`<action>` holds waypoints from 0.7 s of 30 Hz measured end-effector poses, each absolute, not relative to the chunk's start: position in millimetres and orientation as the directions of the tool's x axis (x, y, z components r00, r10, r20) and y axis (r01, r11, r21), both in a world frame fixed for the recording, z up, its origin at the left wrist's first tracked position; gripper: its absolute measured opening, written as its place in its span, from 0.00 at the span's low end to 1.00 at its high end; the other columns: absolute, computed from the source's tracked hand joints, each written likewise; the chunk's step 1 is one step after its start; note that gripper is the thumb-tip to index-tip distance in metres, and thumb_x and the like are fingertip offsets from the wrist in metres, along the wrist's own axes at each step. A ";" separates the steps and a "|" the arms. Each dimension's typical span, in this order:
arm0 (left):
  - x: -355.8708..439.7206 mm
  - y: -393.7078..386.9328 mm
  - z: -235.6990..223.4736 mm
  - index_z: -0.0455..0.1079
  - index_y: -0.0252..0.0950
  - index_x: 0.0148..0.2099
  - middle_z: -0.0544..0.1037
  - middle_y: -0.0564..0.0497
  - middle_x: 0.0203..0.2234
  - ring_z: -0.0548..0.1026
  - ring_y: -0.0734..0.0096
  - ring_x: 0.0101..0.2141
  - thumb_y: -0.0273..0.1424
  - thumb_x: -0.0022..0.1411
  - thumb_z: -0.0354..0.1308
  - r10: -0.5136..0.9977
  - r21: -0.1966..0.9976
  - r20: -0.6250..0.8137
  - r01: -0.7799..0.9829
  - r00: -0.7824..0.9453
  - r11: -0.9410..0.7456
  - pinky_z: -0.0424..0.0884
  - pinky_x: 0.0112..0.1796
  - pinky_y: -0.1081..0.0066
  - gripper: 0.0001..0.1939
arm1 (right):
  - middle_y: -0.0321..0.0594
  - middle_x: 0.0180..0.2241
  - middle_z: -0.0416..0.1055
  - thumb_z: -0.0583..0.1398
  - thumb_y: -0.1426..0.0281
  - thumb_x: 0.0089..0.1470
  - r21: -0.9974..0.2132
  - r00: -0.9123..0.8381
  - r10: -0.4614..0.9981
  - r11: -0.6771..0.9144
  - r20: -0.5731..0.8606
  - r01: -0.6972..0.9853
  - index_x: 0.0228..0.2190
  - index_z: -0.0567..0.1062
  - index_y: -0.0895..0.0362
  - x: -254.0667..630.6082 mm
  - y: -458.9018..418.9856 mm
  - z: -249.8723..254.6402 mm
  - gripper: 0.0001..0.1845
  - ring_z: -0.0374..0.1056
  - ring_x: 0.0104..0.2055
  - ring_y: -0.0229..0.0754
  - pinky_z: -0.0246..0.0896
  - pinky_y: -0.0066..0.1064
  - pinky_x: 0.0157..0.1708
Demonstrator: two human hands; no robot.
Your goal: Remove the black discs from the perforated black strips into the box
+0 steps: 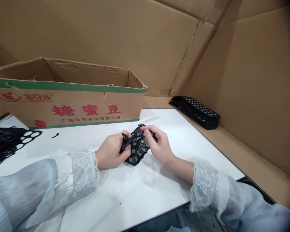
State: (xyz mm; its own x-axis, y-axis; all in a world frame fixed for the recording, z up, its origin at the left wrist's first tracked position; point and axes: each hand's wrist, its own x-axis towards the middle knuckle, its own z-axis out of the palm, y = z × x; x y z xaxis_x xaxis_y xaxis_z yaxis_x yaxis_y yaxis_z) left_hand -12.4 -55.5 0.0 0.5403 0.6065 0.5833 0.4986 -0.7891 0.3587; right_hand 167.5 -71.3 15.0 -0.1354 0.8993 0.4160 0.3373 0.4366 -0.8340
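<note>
Left hand (114, 150), right of a messy black pile with holes (8, 141) and in front of a big box (91, 100), holds the left side of a bumpy black piece (136, 150) over the white table (103, 199). Right hand (160, 145) pinches its top right side. Farther right, a black stack (198, 111) with pale dots lies near the cardboard wall (251, 87).

White table (106, 196) — printed carton (87, 108), black mesh (4, 141), scrap (55, 135)
</note>
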 end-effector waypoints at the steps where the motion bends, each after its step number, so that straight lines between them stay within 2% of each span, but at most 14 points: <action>1: -12.7 -55.3 -0.5 0.56 0.34 0.36 0.67 0.53 0.25 0.67 0.75 0.23 0.26 0.54 0.46 0.614 0.365 0.583 0.503 0.532 -0.783 0.63 0.25 0.75 0.05 | 0.36 0.24 0.62 0.49 0.64 0.56 -0.832 -0.122 0.899 0.436 0.421 0.342 0.35 0.69 0.56 168.9 -69.8 15.4 0.12 0.57 0.25 0.33 0.53 0.27 0.25; 3: -14.2 -54.7 -2.6 0.55 0.35 0.34 0.64 0.54 0.22 0.65 0.75 0.22 0.26 0.53 0.46 0.595 0.348 0.598 0.494 0.537 -0.796 0.62 0.24 0.74 0.04 | 0.35 0.23 0.60 0.48 0.63 0.56 -0.832 -0.043 0.889 0.442 0.455 0.335 0.32 0.68 0.56 174.7 -63.7 16.5 0.12 0.56 0.24 0.33 0.52 0.27 0.25; 6: -16.2 -54.3 -6.0 0.54 0.36 0.32 0.62 0.55 0.20 0.62 0.74 0.21 0.25 0.50 0.48 0.500 0.264 0.633 0.442 0.591 -0.857 0.60 0.24 0.73 0.06 | 0.31 0.18 0.52 0.46 0.63 0.57 -0.843 0.150 0.852 0.444 0.502 0.303 0.31 0.64 0.55 186.0 -50.5 17.2 0.12 0.51 0.21 0.32 0.48 0.26 0.22; 7: -16.3 -54.4 -6.5 0.54 0.36 0.32 0.62 0.55 0.20 0.62 0.74 0.21 0.25 0.49 0.48 0.480 0.245 0.631 0.431 0.609 -0.868 0.61 0.25 0.72 0.07 | 0.30 0.18 0.51 0.46 0.62 0.57 -0.851 0.159 0.856 0.433 0.492 0.297 0.30 0.63 0.55 188.3 -47.1 16.7 0.12 0.50 0.20 0.32 0.47 0.26 0.21; 9: -15.5 -54.8 -6.3 0.54 0.36 0.34 0.64 0.54 0.22 0.63 0.73 0.23 0.24 0.49 0.48 0.498 0.247 0.598 0.447 0.628 -0.860 0.62 0.27 0.72 0.08 | 0.30 0.19 0.52 0.47 0.62 0.57 -0.865 0.045 0.900 0.403 0.434 0.301 0.28 0.62 0.56 187.9 -44.6 14.4 0.12 0.50 0.21 0.32 0.48 0.25 0.23; 12: -14.1 -54.8 -5.3 0.55 0.36 0.35 0.65 0.53 0.23 0.64 0.72 0.25 0.24 0.49 0.48 0.547 0.258 0.554 0.495 0.627 -0.829 0.63 0.29 0.71 0.09 | 0.31 0.22 0.55 0.48 0.66 0.55 -0.857 -0.232 0.913 0.398 0.336 0.327 0.25 0.59 0.56 177.5 -51.3 9.4 0.10 0.52 0.25 0.32 0.49 0.25 0.25; 15: -15.0 -53.1 -6.7 0.55 0.35 0.40 0.67 0.51 0.28 0.65 0.71 0.28 0.24 0.52 0.47 0.471 0.204 0.586 0.442 0.659 -0.873 0.65 0.31 0.70 0.11 | 0.32 0.23 0.55 0.50 0.70 0.53 -0.838 -0.419 0.864 0.433 0.280 0.333 0.23 0.58 0.57 167.5 -62.0 7.2 0.08 0.52 0.26 0.32 0.48 0.25 0.25; 18: -17.4 -51.2 -8.2 0.55 0.36 0.45 0.66 0.47 0.36 0.67 0.70 0.32 0.22 0.53 0.46 0.363 0.106 0.626 0.386 0.690 -0.917 0.65 0.33 0.69 0.16 | 0.31 0.23 0.53 0.52 0.67 0.52 -0.868 -0.489 0.836 0.416 0.248 0.271 0.22 0.56 0.57 165.3 -67.8 9.5 0.11 0.50 0.25 0.31 0.47 0.24 0.24; 21: -18.9 -50.9 -7.1 0.55 0.38 0.48 0.65 0.48 0.36 0.67 0.70 0.33 0.20 0.52 0.46 0.342 0.040 0.634 0.413 0.693 -0.910 0.66 0.32 0.70 0.20 | 0.30 0.21 0.52 0.49 0.63 0.55 -0.954 -0.506 0.852 0.251 0.137 0.164 0.28 0.60 0.56 166.6 -68.2 12.1 0.10 0.49 0.21 0.30 0.46 0.23 0.20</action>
